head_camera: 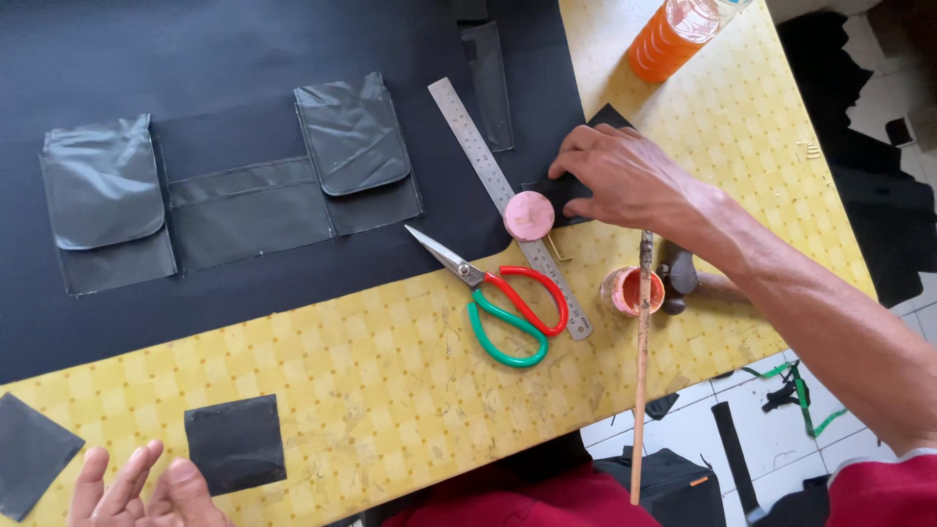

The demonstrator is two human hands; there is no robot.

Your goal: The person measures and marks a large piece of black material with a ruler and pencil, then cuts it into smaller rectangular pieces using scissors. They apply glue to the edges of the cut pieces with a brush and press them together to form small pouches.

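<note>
Red cloth (547, 503), part of the person's clothes, shows at the near edge. Just beside it a long thin stick (641, 371) stands up out of a small orange pot (630, 290) and leans back toward the camera.

Yellow checked cloth covers the desk (390, 390). A big black sheet (244, 59) lies over its far left part, with grey pocket pieces (234, 181) laid on it. Past the right edge of the desk is a white tiled floor (683, 429) with black scraps on it. An orange bottle (673, 34) stands at the far right corner.

The right hand (620, 176) reaches in from the right, arm stretched out and palm down. Its fingers press flat on a small black piece (597, 122) that lies at the right edge of the big sheet. The hand is not curled around it.

The left hand (142, 488) is at the near left corner, open, with fingers spread and palm turned up, holding nothing. A black square (234, 444) lies just beside it.

A steel ruler (488, 171) runs from far left to near right. A pink round lump (529, 216) sits on it. Scissors (498, 293) with red and green handles lie close by, tips pointing far left.
</note>
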